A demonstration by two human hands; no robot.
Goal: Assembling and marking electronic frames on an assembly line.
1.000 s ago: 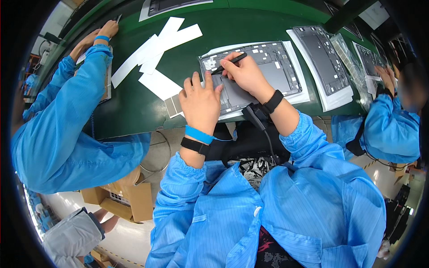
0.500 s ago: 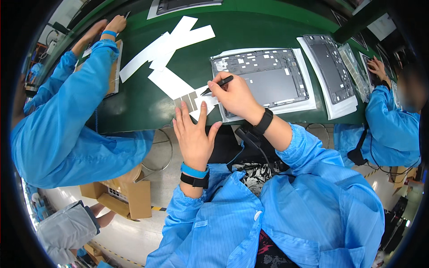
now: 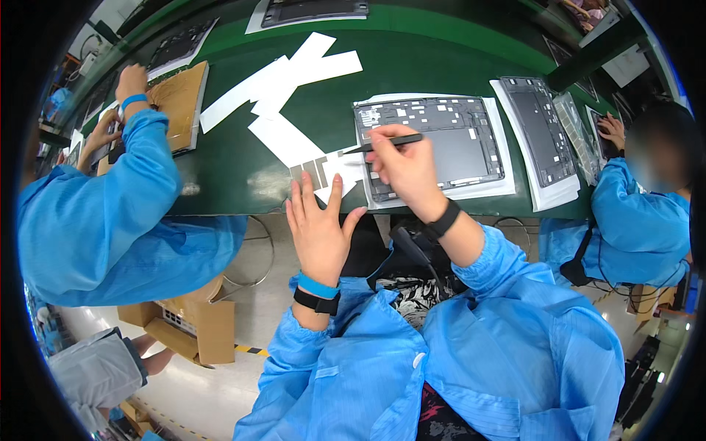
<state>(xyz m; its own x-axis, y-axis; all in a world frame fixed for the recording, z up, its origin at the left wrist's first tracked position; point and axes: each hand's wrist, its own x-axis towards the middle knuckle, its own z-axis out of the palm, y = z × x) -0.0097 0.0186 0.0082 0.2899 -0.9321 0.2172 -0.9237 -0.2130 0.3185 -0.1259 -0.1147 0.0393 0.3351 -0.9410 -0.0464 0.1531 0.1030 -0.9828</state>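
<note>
My left hand [image 3: 320, 231] lies with its fingers spread, the fingertips pressing on the near end of a white backing sheet [image 3: 283, 141] that carries grey rectangular pieces [image 3: 314, 173]. My right hand [image 3: 404, 165] pinches black tweezers [image 3: 403, 140], their thin tip pointing left over the white paper [image 3: 344, 170] beside the grey pieces. Whether the tip holds anything is too small to tell. Just right of my right hand, a dark grey device housing [image 3: 456, 151] dotted with small white pieces rests on a white sheet [image 3: 502, 143].
More white strips [image 3: 294, 73] lie crossed on the green table [image 3: 220, 173]. A second housing [image 3: 540, 132] stands to the right, with a clear plastic strip tray [image 3: 577, 132] beside it. A third housing [image 3: 316, 9] is at the back. Co-workers in blue sit on both sides.
My right hand has lifted slightly and turned, so the tweezers lie flatter, with the tip still by the sheet. My left hand stays put. The left co-worker's hands have moved nearer their body.
</note>
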